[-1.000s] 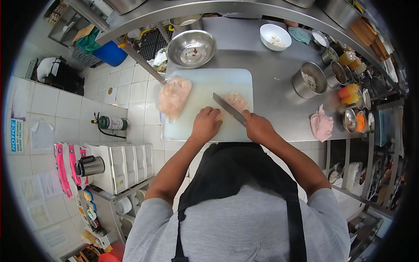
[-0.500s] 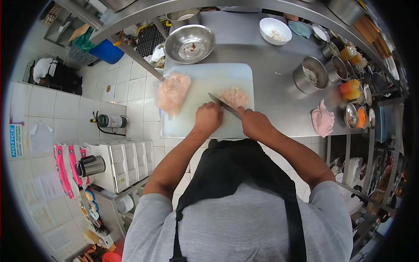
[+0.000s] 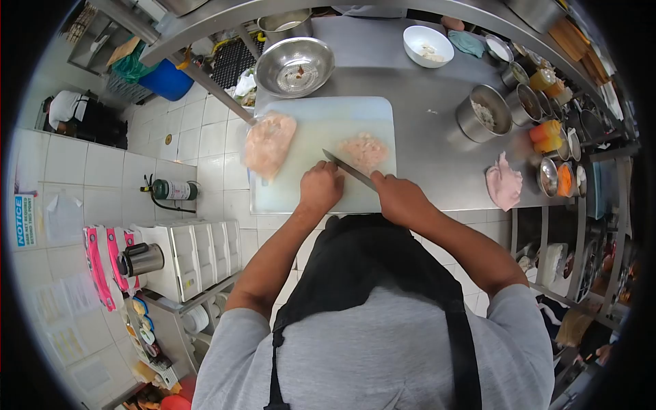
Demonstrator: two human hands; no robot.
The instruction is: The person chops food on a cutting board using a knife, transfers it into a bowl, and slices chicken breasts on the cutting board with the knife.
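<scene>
My right hand (image 3: pixel 401 198) is wrapped round the handle of a kitchen knife (image 3: pixel 348 168). Its blade slants up and left over the white cutting board (image 3: pixel 311 116), beside a pile of chopped pale pink raw meat (image 3: pixel 363 152). To the left of the blade, my left hand (image 3: pixel 321 186) rests on the board with its fingers curled in. Whatever lies under those fingers is hidden. A large bag-like mass of pale pink raw meat (image 3: pixel 270 145) lies across the board's left edge.
Behind the board stands a steel bowl (image 3: pixel 295 68). A white bowl (image 3: pixel 428 48), a steel pot (image 3: pixel 483 115) and a pink cloth (image 3: pixel 504 183) are on the steel table (image 3: pixel 424 154). An overhead shelf bar (image 3: pixel 273 15) crosses above. Another person (image 3: pixel 72 113) bends over at far left.
My left hand has shifted slightly left, opening a small gap from the blade. The knife has moved a little, and more of the chopped meat shows beside it.
</scene>
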